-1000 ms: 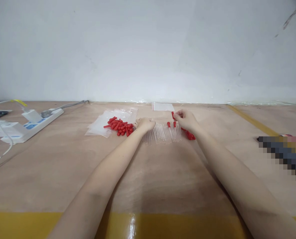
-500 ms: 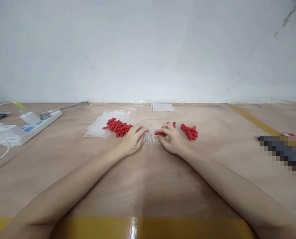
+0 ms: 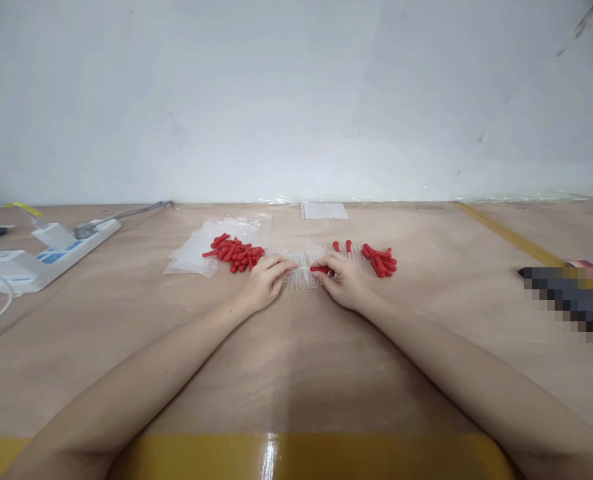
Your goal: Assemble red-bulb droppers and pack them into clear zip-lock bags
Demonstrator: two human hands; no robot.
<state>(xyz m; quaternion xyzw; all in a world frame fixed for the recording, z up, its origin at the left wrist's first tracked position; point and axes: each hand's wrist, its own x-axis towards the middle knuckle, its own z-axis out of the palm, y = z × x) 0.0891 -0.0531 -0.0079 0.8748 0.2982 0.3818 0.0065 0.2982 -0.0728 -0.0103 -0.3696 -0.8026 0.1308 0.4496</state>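
My left hand (image 3: 270, 280) is closed in a pinch on a clear thin dropper tube (image 3: 302, 269), held level. In a pinch too, my right hand (image 3: 344, 277) grips a red rubber dropper bulb (image 3: 318, 269). The tube's right end meets the bulb's open end; how deep it sits I cannot make out. Beneath both hands lies a row of clear dropper tubes (image 3: 301, 283). Two red bulbs (image 3: 342, 246) show just beyond my right hand, seemingly on tubes. A pile of loose red bulbs (image 3: 234, 252) is left of my left hand, and a smaller red heap (image 3: 380, 260) lies to the right.
Clear zip bags (image 3: 191, 257) are stacked under and behind the left pile. Another bag (image 3: 325, 211) lies near the wall. A white power strip (image 3: 76, 250) with plugs and cables is at the far left. A dark, pixelated object (image 3: 566, 300) is at the right.
The tube in my left hand and the bulb in my right have come together; a gap showed between them before. The view has shifted slightly.
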